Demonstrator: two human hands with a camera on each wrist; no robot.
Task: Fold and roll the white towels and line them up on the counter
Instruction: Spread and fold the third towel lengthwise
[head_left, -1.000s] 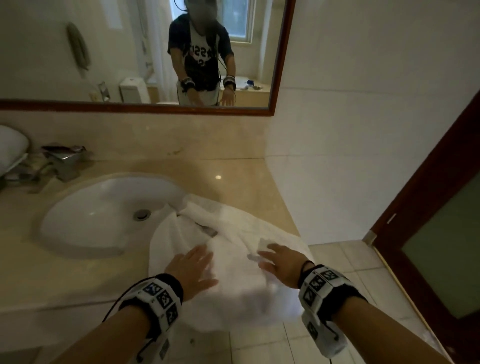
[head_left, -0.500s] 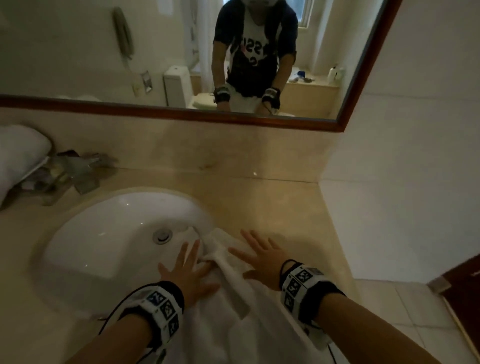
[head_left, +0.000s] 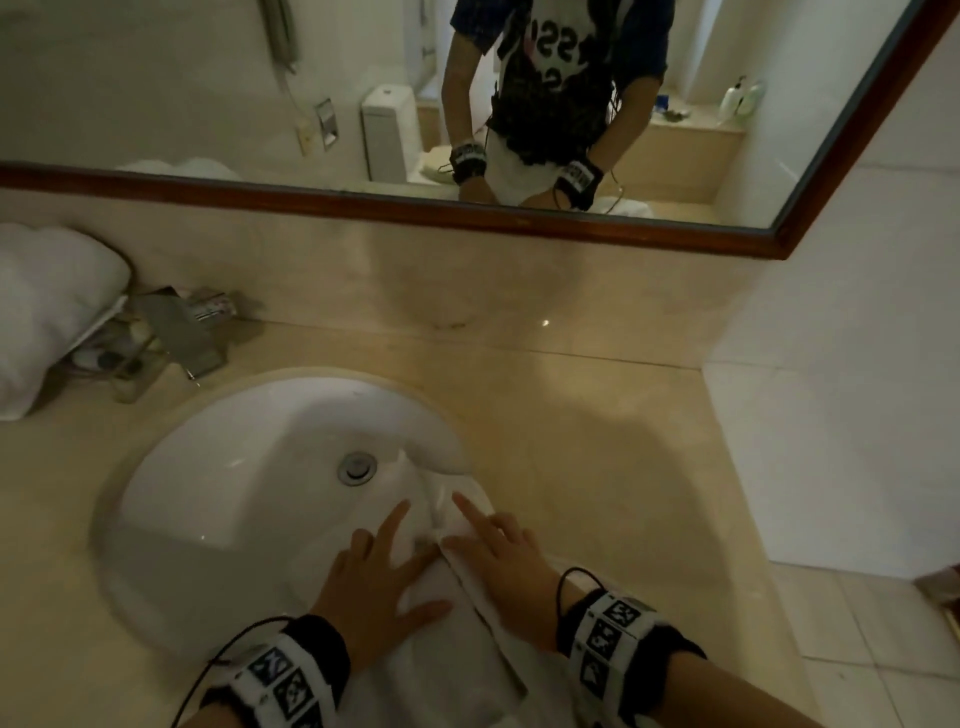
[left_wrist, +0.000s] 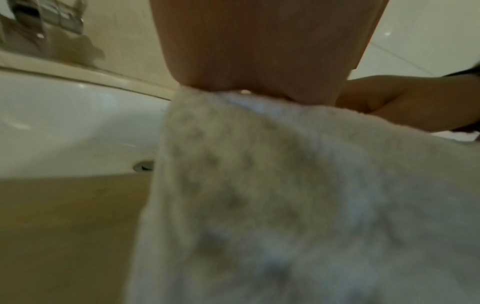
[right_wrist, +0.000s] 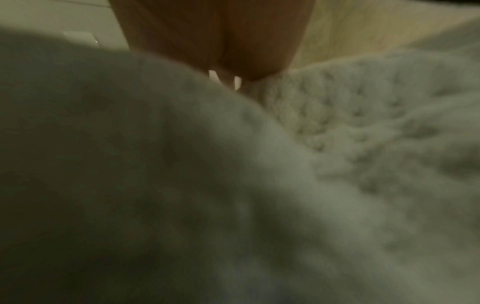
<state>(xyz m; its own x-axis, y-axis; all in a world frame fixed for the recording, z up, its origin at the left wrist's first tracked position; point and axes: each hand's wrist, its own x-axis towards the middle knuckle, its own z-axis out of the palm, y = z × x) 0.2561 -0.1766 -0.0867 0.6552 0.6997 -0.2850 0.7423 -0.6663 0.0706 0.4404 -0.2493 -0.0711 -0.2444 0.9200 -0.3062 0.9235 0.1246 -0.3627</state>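
A white towel (head_left: 447, 670) lies in a long strip across the sink's near right rim and hangs over the counter's front edge. Its far end (head_left: 441, 488) droops into the basin. My left hand (head_left: 382, 571) lies flat on the towel's left side with fingers spread. My right hand (head_left: 493, 545) presses flat on a raised fold along the right side, fingers straight. In the left wrist view the palm (left_wrist: 259, 51) rests on the towel (left_wrist: 285, 195). The right wrist view shows mostly blurred towel (right_wrist: 233, 185) under the palm (right_wrist: 207, 37).
More white towels (head_left: 47, 312) are piled at the far left by the faucet (head_left: 182, 332). The white sink (head_left: 234, 467) fills the left of the beige counter (head_left: 597, 441). A tiled wall (head_left: 831, 389) bounds the counter on the right, with floor tiles (head_left: 857, 665) below.
The towel, spread wide a second ago, is now gathered into a narrower strip. Both hands have slid forward toward the sink and closer together. The head view has turned left and down.
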